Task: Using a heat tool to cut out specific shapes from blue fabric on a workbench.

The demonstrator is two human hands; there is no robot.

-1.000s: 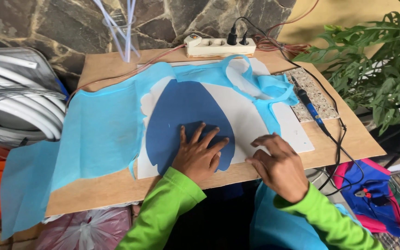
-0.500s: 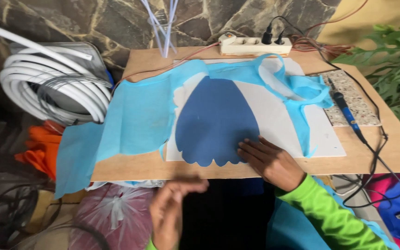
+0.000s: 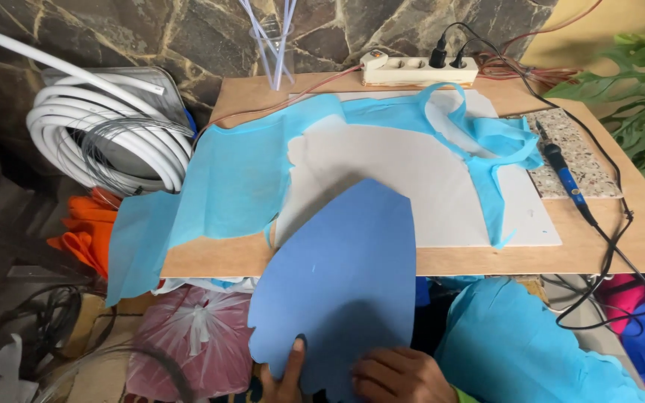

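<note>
A dark blue sheet cut to a pointed dome with a scalloped lower edge (image 3: 341, 276) is lifted off the table and tilted toward me. My left hand (image 3: 287, 371) grips its lower edge, with the thumb on top. Beside it, my right hand (image 3: 401, 377) holds the same edge. The sheet's tip overlaps the front of a white board (image 3: 412, 172) lying on the wooden table (image 3: 621, 246). Light blue fabric (image 3: 240, 175) is draped over the table's left side and along the board's back and right.
A blue-handled corded tool (image 3: 565, 179) rests on a speckled tile (image 3: 587, 160) at the right. A power strip (image 3: 419, 69) and a cup of straws (image 3: 272, 45) stand at the back. White coiled hose (image 3: 106, 138), orange cloth, a pink bag (image 3: 195, 336) and more blue fabric (image 3: 516, 351) surround the table.
The dark blue sheet lay flat on the white board under my hands; now both hands hold it by its lower edge, pulled off the board toward me.
</note>
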